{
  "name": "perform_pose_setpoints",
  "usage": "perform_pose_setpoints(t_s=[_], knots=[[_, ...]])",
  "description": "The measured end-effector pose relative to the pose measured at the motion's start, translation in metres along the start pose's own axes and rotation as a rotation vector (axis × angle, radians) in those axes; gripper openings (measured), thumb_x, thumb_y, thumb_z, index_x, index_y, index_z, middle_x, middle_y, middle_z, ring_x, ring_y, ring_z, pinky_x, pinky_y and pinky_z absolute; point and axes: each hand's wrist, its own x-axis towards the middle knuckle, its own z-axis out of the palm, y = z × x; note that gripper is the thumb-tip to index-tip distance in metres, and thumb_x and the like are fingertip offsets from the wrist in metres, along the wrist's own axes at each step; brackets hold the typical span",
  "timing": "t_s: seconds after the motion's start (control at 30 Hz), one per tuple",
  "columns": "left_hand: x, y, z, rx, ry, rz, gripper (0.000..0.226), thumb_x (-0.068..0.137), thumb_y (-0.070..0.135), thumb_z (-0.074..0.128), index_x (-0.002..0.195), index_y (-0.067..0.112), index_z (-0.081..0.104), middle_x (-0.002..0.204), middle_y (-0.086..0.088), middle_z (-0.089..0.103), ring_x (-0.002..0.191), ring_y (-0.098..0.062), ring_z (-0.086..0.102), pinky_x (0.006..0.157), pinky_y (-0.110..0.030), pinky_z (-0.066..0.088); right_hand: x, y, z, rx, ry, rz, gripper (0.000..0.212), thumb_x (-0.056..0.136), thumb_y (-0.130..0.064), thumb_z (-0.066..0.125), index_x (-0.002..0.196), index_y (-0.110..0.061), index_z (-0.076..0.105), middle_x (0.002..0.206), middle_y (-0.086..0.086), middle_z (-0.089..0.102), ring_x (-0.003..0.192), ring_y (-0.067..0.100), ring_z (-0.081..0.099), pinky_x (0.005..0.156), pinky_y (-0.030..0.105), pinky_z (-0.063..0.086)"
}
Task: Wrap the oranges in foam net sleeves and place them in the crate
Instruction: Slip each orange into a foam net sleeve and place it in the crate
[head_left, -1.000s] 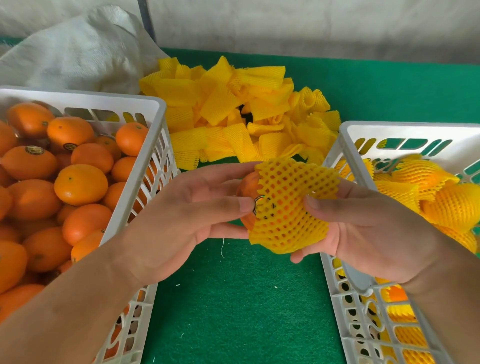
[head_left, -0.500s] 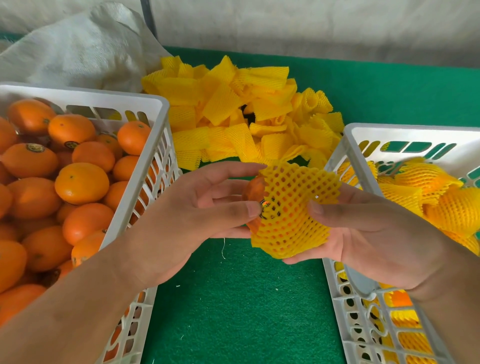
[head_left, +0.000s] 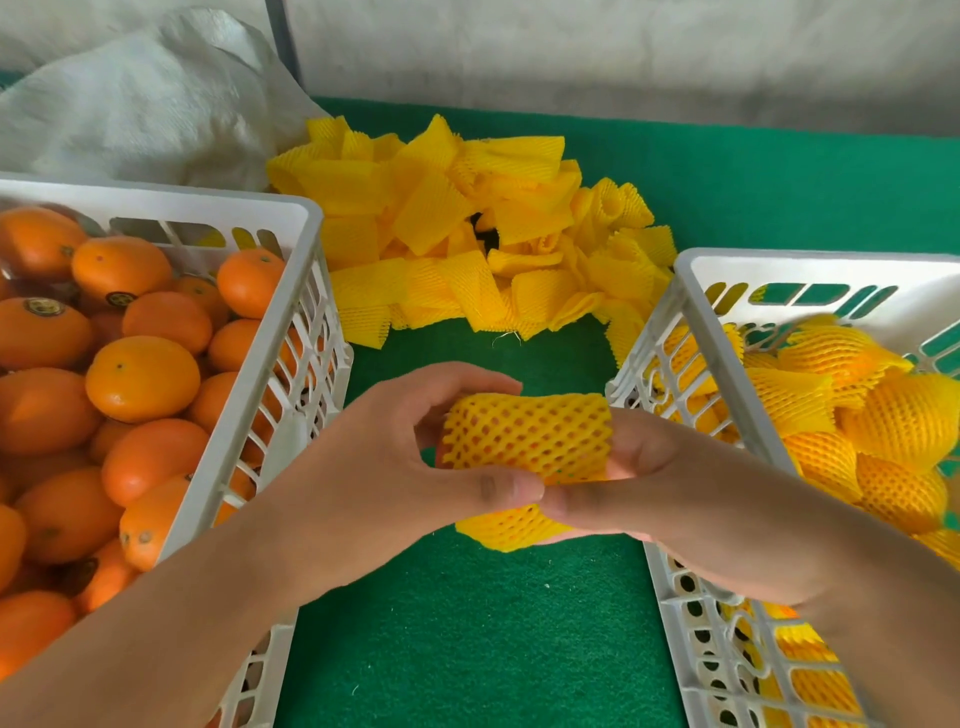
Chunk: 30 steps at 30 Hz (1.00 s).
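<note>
Hands (head_left: 519, 488) stretch diamond-mesh foam sleeve (head_left: 524, 441) — cylindrical.

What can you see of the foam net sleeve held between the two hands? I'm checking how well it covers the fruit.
The foam net sleeve is yellow, soft-looking foam mesh with diamond-shaped holes, stretched into a rounded tube lying sideways. Orange shows through the holes, so it is pulled over an orange. A slack end hangs out below the thumbs. The left hand and right hand grip it from either side, thumbs meeting at its front. It is held above the green mat, between the two white crates.
</note>
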Motion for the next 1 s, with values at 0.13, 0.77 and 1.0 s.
perform_pose_setpoints(t_s=[0.13,0.77,1.0], knots=[[-0.002,0.006,0.001,0.011,0.015,0.022,0.066,0.063,0.06,0.088,0.124,0.053,0.067,0.117,0.016,0.073,0.106,-0.007,0.074,0.083,-0.043,0.067,-0.003,-0.001,-0.005,0.068,-0.045,0.026,0.038,0.099,-0.016,0.068,0.137,-0.024,0.067,0.141,0.003,0.068,0.134,0.025,0.062,0.119,0.05,0.043],[0.001,0.005,-0.003,0.383,0.293,-0.071,0.092,0.043,0.099,0.065,0.127,0.062,0.051,0.118,0.047,0.05,0.105,0.02,0.053,0.071,-0.016,0.052,-0.001,-0.006,-0.006,-0.257,0.571,-0.056,0.018,0.089,-0.052,0.078,0.105,-0.042,0.077,0.105,-0.018,0.078,0.096,0.003,0.076,0.091,0.041,0.059],[0.002,0.005,0.001,0.345,0.217,-0.152,0.081,0.047,0.097,0.066,0.116,0.054,0.06,0.1,0.024,0.065,0.09,0.012,0.064,0.056,-0.017,0.055,-0.001,-0.002,0.016,-0.514,0.654,-0.129,0.064,0.07,-0.076,0.076,0.12,-0.052,0.046,0.12,-0.021,0.062,0.092,-0.006,0.072,0.064,0.022,0.058]])
